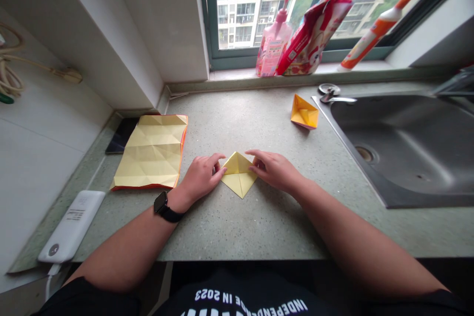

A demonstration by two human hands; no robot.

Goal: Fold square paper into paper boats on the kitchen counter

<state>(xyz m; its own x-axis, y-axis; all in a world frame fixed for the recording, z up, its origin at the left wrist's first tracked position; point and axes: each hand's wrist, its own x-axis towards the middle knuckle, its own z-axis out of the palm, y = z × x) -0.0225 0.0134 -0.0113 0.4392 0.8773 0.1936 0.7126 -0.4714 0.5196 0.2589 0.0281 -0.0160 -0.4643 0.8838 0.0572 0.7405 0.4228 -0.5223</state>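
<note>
A piece of yellow folded paper [240, 185], diamond-shaped with creases through its middle, lies on the counter in front of me. At its left corner my left hand [205, 174] grips the edge between thumb and curled fingers. My right hand [276, 170] holds the opposite corner the same way, its thumb on the paper and its index finger stretched over the upper edge. The fingertips beneath the paper are hidden. To the left rests a stack of creased yellow sheets [151, 150] with orange-red edges. An orange folded paper shape [304, 113] stands near the sink.
A steel sink [414, 148] with a tap [336, 98] takes up the right side. A white power bank [72, 227] with a cable and a dark phone [122, 136] lie left. A pink pump bottle [274, 44], red bag [314, 34] and orange-white bottle [372, 37] line the sill.
</note>
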